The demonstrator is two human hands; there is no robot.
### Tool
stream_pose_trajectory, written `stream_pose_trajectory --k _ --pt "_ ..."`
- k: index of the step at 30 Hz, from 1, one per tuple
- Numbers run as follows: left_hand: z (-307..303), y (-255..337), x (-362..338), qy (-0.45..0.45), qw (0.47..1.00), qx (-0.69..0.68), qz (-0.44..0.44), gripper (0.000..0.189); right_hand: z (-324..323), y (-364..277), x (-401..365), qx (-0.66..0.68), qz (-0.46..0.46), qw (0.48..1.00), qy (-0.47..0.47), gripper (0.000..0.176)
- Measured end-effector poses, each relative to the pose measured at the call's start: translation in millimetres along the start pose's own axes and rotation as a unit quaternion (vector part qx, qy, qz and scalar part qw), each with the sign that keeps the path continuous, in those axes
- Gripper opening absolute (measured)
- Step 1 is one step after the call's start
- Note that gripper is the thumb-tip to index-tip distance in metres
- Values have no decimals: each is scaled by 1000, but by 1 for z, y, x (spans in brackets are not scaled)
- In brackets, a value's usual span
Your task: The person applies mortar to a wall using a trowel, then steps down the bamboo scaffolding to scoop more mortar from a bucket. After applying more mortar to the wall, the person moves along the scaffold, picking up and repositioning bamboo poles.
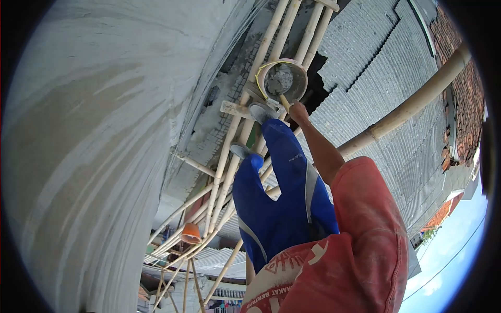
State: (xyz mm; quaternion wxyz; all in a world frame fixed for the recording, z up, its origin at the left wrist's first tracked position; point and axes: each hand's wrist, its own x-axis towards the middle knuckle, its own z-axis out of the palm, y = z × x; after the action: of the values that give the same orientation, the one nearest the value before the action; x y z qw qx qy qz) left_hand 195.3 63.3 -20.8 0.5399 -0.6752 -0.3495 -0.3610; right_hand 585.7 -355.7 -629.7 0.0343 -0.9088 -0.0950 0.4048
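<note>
You are standing on a bamboo scaffold point(229, 156) beside a grey plastered wall point(94, 156), above corrugated roofs point(376, 68). Your right hand point(299, 110) is reaching the mortar bucket point(301, 78) at upper centre of the frame. Its fingers are showing too small to tell their state.

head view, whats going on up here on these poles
A person stands on a bamboo scaffold beside a grey plastered wall. Their right hand reaches down to a bucket of mortar that sits on the poles. Whether it grips anything is unclear. The left hand is out of view.
</note>
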Motion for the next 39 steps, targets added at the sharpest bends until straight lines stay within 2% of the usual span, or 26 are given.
stream_pose_trajectory --k 2,4,5,6,8,9,10,11,12,14,15,16,18,19,20,22,24,26,27,29,31,32,34,35,37,39 --pt "-9 -13 -2 8 1000 19 -8 51 -35 -22 -24 7 -11 999 -35 31" --pt "-16 -28 -2 10 999 46 -9 50 -52 -37 -27 -44 -120 991 -27 32" --pt "-17 -31 -5 11 998 54 -18 49 -58 -48 -33 10 -199 979 39 29" --pt "-17 -33 -9 15 998 57 -30 49 -73 -76 -44 32 -226 973 45 30" --pt "-20 -32 -10 18 998 42 -48 48 -106 -139 -69 100 -377 919 64 33" --pt "-20 -28 -8 22 998 27 -46 47 -129 -182 -100 125 -439 884 103 34" --pt "-20 -23 -7 26 999 13 -44 47 -164 -233 -155 187 -462 863 73 34" --pt "-20 -16 -10 20 992 17 -125 62 -181 -269 -189 184 -576 781 156 33" --pt "-16 -18 -10 46 995 22 -81 58 -200 -307 -233 208 -600 754 171 33" --pt "-30 6 3 -122 943 -146 -273 48 -226 -367 -318 233 -700 628 247 36" --pt "-14 -13 -9 11 993 54 -108 48 -234 -390 -353 227 -743 558 291 38" --pt "-14 -7 -9 25 991 27 -131 46 -239 -410 -385 187 -775 503 334 46" --pt "-34 7 -4 -8 975 -102 -197 43 -241 -443 -444 150 -805 380 431 55" --pt "-18 24 -17 -21 943 -220 -250 45 -235 -460 -460 156 -817 361 422 59" --pt "-50 36 -9 -14 960 -88 -266 45 -230 -476 -468 158 -825 346 419 64" --pt "-112 62 -33 -57 906 -187 -376 47 -215 -506 -462 135 -781 265 549 68" --pt "-182 76 -98 -203 893 -162 -368 38 -209 -524 -448 127 -732 285 606 70" --pt "-255 96 -199 -339 788 -176 -483 22 -208 -524 -444 129 -743 310 578 67" --pt "-305 94 -236 -399 704 -148 -569 16 -206 -525 -448 129 -749 304 575 67" --pt "-407 81 -284 -409 620 26 -669 19 -208 -523 -448 147 -758 298 562 64" --pt "-508 59 -306 -331 586 222 -705 20 -210 -525 -444 139 -755 289 572 64" --pt "-545 39 -298 -258 600 343 -675 33 -211 -526 -442 136 -750 285 581 63" --pt "-620 1 -283 -172 572 522 -609 70 -207 -526 -443 143 -751 293 574 63" --pt "-649 -14 -271 -141 531 598 -583 81 -209 -524 -443 143 -750 305 570 62" --pt "-687 -49 -255 -10 553 627 -548 93 -208 -525 -442 143 -752 305 567 62" --pt "-710 -75 -251 35 570 604 -556 94 -211 -526 -442 141 -750 312 566 63"
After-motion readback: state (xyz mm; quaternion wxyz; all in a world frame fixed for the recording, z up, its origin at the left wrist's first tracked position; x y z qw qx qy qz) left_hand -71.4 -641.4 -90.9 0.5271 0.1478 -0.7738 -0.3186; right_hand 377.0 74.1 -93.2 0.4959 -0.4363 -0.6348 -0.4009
